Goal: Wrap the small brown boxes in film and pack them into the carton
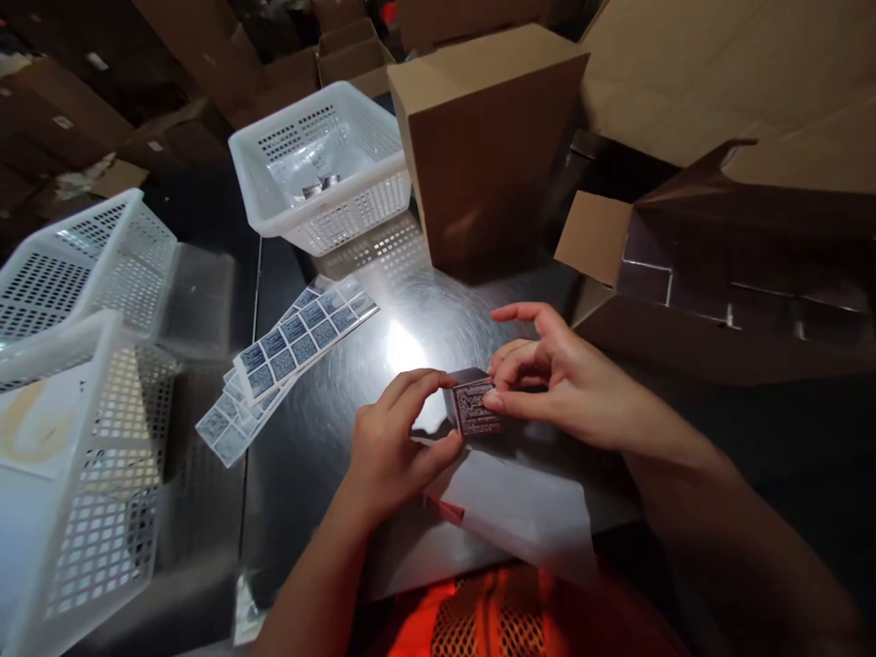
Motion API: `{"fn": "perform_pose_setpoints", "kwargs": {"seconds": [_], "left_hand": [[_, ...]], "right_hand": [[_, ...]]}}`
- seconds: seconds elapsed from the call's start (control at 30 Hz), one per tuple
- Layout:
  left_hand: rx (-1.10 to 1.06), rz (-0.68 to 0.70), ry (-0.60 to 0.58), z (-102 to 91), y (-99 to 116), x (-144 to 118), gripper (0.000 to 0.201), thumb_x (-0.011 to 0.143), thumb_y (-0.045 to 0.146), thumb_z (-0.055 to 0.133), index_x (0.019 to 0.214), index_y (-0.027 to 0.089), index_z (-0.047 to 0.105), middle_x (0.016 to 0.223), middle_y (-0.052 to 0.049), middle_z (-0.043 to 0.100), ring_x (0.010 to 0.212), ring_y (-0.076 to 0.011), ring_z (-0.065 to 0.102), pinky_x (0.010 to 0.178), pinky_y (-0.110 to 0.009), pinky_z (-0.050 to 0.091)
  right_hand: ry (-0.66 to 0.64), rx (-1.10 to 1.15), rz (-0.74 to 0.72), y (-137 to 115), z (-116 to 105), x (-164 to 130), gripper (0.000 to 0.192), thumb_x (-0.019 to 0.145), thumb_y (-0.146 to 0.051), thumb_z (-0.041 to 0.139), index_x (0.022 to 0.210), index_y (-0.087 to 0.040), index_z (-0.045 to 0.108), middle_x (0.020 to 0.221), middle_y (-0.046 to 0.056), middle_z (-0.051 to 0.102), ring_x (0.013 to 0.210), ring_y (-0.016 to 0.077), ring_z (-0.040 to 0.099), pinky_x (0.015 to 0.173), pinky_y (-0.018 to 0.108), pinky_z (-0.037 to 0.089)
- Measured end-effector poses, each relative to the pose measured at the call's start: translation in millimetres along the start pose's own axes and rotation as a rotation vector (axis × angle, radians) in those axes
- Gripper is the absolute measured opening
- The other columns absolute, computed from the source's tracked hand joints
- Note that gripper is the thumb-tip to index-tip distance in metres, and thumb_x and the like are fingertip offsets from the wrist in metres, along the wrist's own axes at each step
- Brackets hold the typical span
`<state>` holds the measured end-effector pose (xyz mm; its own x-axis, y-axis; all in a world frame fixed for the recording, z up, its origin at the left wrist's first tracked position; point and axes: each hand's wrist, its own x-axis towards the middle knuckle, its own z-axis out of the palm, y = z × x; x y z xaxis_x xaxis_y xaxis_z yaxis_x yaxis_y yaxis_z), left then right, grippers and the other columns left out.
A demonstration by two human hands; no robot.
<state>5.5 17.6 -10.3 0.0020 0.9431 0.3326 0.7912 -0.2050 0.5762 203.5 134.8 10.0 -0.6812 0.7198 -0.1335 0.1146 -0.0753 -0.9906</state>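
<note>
Both hands hold a small dark box with printed text on its side, just above a shiny metal table. My left hand pinches its left end between thumb and fingers. My right hand grips its right end, with the index finger raised. Strips of small printed labels lie fanned out on the table to the left of my hands. A white sheet lies under the hands near the table's front edge.
A white perforated basket with a clear bag in it stands at the back. Two more white baskets stand at the left. A closed cardboard box stands behind the hands. An open carton holding dark boxes lies at the right.
</note>
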Motion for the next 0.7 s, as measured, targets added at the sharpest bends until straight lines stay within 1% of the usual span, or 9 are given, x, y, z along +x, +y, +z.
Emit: {"fn": "perform_pose_setpoints", "kwargs": {"seconds": [0.17, 0.27, 0.37, 0.4, 0.47, 0.5, 0.53, 0.63, 0.7], "left_hand": [[-0.015, 0.002, -0.001, -0.8, 1, 0, 0.045, 0.08, 0.024, 0.076, 0.122, 0.026, 0.059, 0.116, -0.003, 0.07, 0.089, -0.0161, 0.069, 0.072, -0.024, 0.054], [-0.004, 0.008, -0.013, -0.3, 3, 0, 0.046, 0.08, 0.024, 0.076, 0.123, 0.026, 0.059, 0.117, -0.003, 0.07, 0.088, -0.0156, 0.069, 0.071, -0.023, 0.054], [0.025, 0.0, -0.017, 0.8, 2, 0, 0.046, 0.08, 0.023, 0.076, 0.122, 0.026, 0.059, 0.116, -0.002, 0.071, 0.083, -0.0145, 0.068, 0.068, -0.023, 0.053], [0.042, -0.027, 0.011, 1.1, 1, 1, 0.045, 0.079, 0.023, 0.076, 0.121, 0.026, 0.06, 0.115, -0.002, 0.072, 0.083, -0.015, 0.068, 0.069, -0.024, 0.053], [0.096, -0.136, 0.122, 1.2, -3, 3, 0.042, 0.079, 0.026, 0.076, 0.118, 0.024, 0.062, 0.111, -0.003, 0.073, 0.085, -0.0175, 0.069, 0.071, -0.027, 0.053], [0.135, -0.214, 0.196, 0.9, -5, 5, 0.042, 0.078, 0.027, 0.077, 0.117, 0.024, 0.063, 0.11, -0.003, 0.073, 0.087, -0.0191, 0.07, 0.072, -0.029, 0.053], [0.175, -0.296, 0.269, 0.3, -9, 7, 0.042, 0.077, 0.029, 0.077, 0.116, 0.023, 0.063, 0.11, -0.004, 0.073, 0.089, -0.0208, 0.07, 0.073, -0.031, 0.053], [0.238, -0.474, 0.398, -2.1, -20, 14, 0.046, 0.073, 0.031, 0.079, 0.115, 0.022, 0.064, 0.112, -0.005, 0.073, 0.097, -0.0249, 0.069, 0.078, -0.035, 0.052], [0.2, -0.537, 0.417, -3.5, -26, 17, 0.046, 0.071, 0.032, 0.081, 0.113, 0.023, 0.065, 0.111, -0.004, 0.073, 0.097, -0.0248, 0.069, 0.08, -0.035, 0.051]], "right_hand": [[0.039, -0.059, -0.023, 0, 5, -1, 0.067, 0.073, -0.02, 0.076, 0.128, -0.027, 0.037, 0.07, -0.006, 0.065, 0.087, 0.0208, 0.068, 0.077, 0.034, 0.055], [0.088, -0.155, -0.031, 0, 9, -1, 0.069, 0.074, -0.02, 0.076, 0.13, -0.028, 0.036, 0.068, -0.007, 0.064, 0.086, 0.0216, 0.068, 0.074, 0.034, 0.055], [0.223, -0.374, -0.027, -1, 8, -2, 0.069, 0.072, -0.029, 0.082, 0.127, -0.029, 0.04, 0.065, -0.008, 0.059, 0.071, 0.0206, 0.066, 0.065, 0.033, 0.052], [0.292, -0.457, -0.044, -1, 7, -2, 0.068, 0.071, -0.033, 0.084, 0.125, -0.028, 0.043, 0.067, -0.008, 0.058, 0.067, 0.02, 0.064, 0.062, 0.033, 0.05], [0.391, -0.575, -0.138, -2, 5, -3, 0.065, 0.068, -0.042, 0.088, 0.118, -0.027, 0.048, 0.077, -0.004, 0.059, 0.069, 0.0196, 0.062, 0.062, 0.033, 0.049], [0.381, -0.603, -0.215, -2, 6, -4, 0.062, 0.068, -0.043, 0.089, 0.114, -0.027, 0.051, 0.083, -0.002, 0.06, 0.073, 0.0199, 0.063, 0.065, 0.033, 0.049], [0.325, -0.614, -0.303, -2, 9, -5, 0.057, 0.07, -0.042, 0.088, 0.111, -0.026, 0.052, 0.088, -0.001, 0.061, 0.078, 0.0202, 0.063, 0.069, 0.033, 0.051], [-0.011, -0.669, -0.511, 5, 26, -7, 0.047, 0.076, -0.035, 0.086, 0.109, -0.023, 0.054, 0.101, 0.003, 0.065, 0.094, 0.022, 0.063, 0.081, 0.035, 0.052], [-0.151, -0.777, -0.56, 13, 39, -5, 0.048, 0.076, -0.028, 0.086, 0.113, -0.021, 0.057, 0.108, 0.007, 0.066, 0.103, 0.0256, 0.061, 0.088, 0.039, 0.052]]}}
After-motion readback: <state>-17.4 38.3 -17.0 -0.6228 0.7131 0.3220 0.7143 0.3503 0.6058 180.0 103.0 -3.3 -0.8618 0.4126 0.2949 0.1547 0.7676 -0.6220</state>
